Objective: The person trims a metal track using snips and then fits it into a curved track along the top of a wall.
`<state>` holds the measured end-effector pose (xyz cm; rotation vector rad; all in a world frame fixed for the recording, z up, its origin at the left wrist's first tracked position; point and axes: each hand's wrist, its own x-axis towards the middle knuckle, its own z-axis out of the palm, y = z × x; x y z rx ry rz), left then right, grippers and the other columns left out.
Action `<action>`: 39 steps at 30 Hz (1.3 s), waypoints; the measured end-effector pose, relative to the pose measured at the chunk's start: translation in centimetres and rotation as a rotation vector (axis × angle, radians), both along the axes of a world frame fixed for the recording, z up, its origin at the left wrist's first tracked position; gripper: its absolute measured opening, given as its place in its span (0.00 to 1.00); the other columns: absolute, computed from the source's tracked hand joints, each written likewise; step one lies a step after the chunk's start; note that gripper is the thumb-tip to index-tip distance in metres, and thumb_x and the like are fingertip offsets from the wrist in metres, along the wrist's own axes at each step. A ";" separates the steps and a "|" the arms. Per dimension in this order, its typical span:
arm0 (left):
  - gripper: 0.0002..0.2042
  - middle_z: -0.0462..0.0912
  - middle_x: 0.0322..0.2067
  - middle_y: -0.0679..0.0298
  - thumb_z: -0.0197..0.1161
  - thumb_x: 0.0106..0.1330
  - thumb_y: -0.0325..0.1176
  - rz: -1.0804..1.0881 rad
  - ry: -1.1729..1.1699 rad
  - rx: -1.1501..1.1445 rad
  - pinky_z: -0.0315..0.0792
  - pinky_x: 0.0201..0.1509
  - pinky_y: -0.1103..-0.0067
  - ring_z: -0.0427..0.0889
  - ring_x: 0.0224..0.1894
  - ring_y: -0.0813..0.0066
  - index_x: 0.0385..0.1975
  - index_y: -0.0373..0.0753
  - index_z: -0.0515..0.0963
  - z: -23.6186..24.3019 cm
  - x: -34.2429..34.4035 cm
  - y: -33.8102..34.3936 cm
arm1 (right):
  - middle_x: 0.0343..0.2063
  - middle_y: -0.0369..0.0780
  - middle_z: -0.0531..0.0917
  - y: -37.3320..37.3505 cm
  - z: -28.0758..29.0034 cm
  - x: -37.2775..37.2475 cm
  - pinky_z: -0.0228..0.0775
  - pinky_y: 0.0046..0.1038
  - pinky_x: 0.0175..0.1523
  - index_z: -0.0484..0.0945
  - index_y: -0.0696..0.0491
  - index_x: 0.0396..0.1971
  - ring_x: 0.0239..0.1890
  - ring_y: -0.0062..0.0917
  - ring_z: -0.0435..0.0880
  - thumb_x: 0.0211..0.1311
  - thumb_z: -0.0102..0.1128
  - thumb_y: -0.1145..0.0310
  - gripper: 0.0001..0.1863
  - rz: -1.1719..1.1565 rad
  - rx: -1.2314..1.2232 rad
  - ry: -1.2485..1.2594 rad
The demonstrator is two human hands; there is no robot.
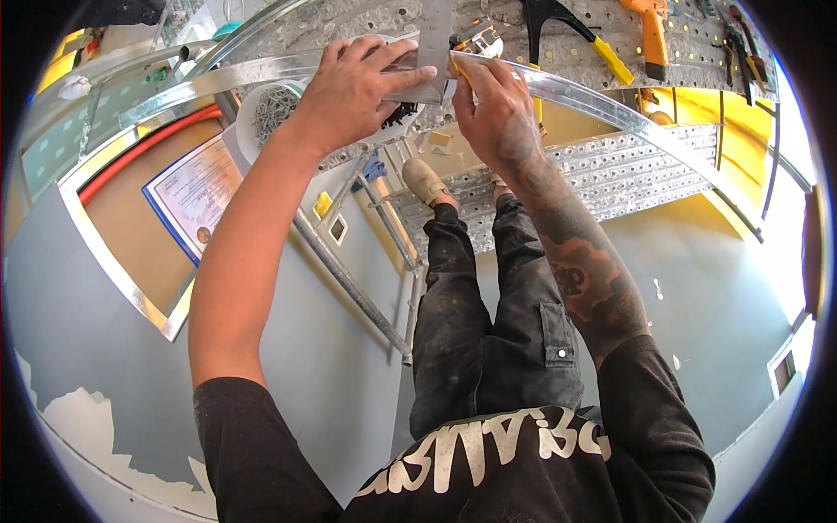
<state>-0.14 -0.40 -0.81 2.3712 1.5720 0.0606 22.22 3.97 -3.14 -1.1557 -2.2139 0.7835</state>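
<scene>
A long galvanised metal profile [602,103] crosses in front of me, over the perforated metal platform. My left hand [353,87] lies on it with fingers stretched out, pressing a metal square [433,39] flat against the profile. The square's blade points away from me. Just right of the square, my right hand [495,109] is closed around a thin yellow pencil [462,73], its tip end close to the square's edge. Under my left hand, a white tub holds grey screws [275,113], and dark screws [399,114] show in a second container, partly hidden.
On the perforated platform [497,13] lie a black tool with a yellow handle [610,59], an orange-handled tool [651,35] and several hand tools [745,57] at far right. Below are a lower perforated plank [645,161], a scaffold tube [349,283] and a blue-framed sheet [196,196].
</scene>
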 end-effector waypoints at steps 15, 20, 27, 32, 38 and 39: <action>0.32 0.72 0.63 0.70 0.72 0.53 0.30 0.007 0.001 0.017 0.61 0.66 0.63 0.69 0.63 0.62 0.60 0.66 0.76 0.2 0.2 0.1 | 0.32 0.44 0.79 0.2 -0.1 -0.7 0.71 0.41 0.48 0.78 0.57 0.38 0.39 0.39 0.81 0.52 0.64 0.73 0.12 0.038 0.096 -0.131; 0.30 0.71 0.64 0.70 0.71 0.54 0.31 0.023 0.000 -0.003 0.60 0.67 0.63 0.69 0.64 0.62 0.59 0.66 0.77 0.3 0.3 -0.1 | 0.31 0.45 0.79 -3.7 1.7 1.5 0.71 0.41 0.49 0.79 0.56 0.37 0.38 0.40 0.81 0.53 0.63 0.74 0.10 0.178 -0.045 -0.171; 0.30 0.70 0.66 0.71 0.71 0.55 0.30 0.034 -0.030 -0.019 0.59 0.69 0.63 0.67 0.66 0.63 0.59 0.65 0.77 0.3 0.1 0.0 | 0.33 0.47 0.80 -1.1 2.9 2.4 0.73 0.41 0.48 0.80 0.59 0.44 0.38 0.44 0.81 0.57 0.59 0.76 0.14 0.007 -0.033 -0.054; 0.30 0.70 0.66 0.70 0.71 0.53 0.28 0.043 -0.061 -0.054 0.58 0.70 0.64 0.67 0.67 0.64 0.58 0.63 0.78 0.1 0.0 0.1 | 0.35 0.48 0.81 0.3 1.8 1.8 0.74 0.41 0.47 0.80 0.58 0.46 0.39 0.45 0.82 0.60 0.58 0.75 0.14 -0.010 -0.049 -0.022; 0.29 0.72 0.64 0.69 0.70 0.54 0.28 0.042 -0.079 -0.037 0.58 0.69 0.66 0.68 0.66 0.66 0.57 0.63 0.79 0.0 -0.2 0.1 | 0.36 0.48 0.82 0.5 0.7 0.9 0.73 0.42 0.48 0.80 0.57 0.46 0.39 0.45 0.82 0.61 0.58 0.73 0.13 -0.016 -0.063 -0.014; 0.29 0.72 0.64 0.69 0.70 0.54 0.28 0.042 -0.077 -0.038 0.58 0.69 0.66 0.68 0.66 0.66 0.57 0.63 0.79 0.0 -0.1 0.2 | 0.34 0.48 0.82 0.5 0.6 0.7 0.73 0.43 0.49 0.80 0.57 0.43 0.38 0.44 0.82 0.60 0.59 0.73 0.12 -0.025 -0.057 0.003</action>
